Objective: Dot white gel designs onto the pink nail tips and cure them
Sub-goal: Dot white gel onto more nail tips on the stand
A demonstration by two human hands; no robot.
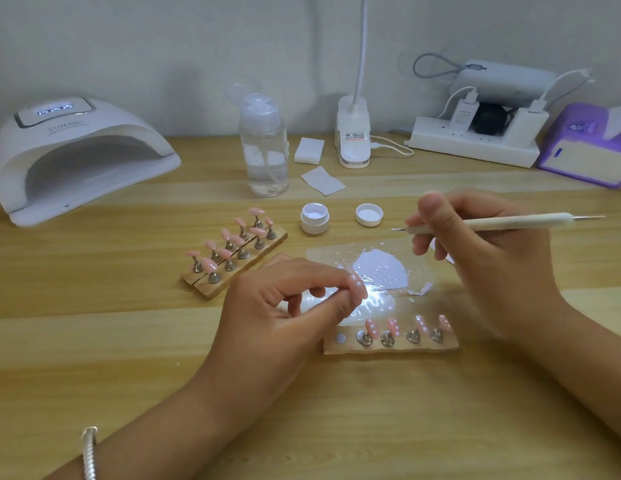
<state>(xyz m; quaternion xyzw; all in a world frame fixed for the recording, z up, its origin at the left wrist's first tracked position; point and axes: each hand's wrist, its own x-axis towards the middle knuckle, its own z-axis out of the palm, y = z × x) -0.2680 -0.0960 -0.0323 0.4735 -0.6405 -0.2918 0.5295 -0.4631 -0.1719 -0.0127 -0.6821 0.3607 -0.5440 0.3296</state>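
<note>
Pale wooden table point(129, 341) under a white wall, and off at the far left sits the UV nail lamp point(77, 157), mouth open, display lit, well apart from the work. Next along, the back wooden stand point(233, 252) carries plain pink tips, no dots on those yet. Centre now: the left hand point(267, 306) pinches one pink nail tip point(358, 286) between thumb and forefinger, the other fingers curled loosely, and that tip already shows white dots. Behind it, the open gel pot point(314, 218) with its lid point(369, 214) just beside. A clear palette sheet point(385, 268) holds the white gel puddle, and in front of it the near stand point(392, 336) has four dotted tips upright and one bare magnet at its left end. Over on the right, the right hand point(475, 244) grips the dotting pen point(510, 221) pen-style, its working end pointing left above the palette, clear of the tip. Danger here, I'd say, is wet gel: those dots look uncured, so a sliding fingertip could smear them, and reseating the tip on that bare magnet could nudge its neighbour. A loaded pen could also drop gel where it isn't wanted.
</note>
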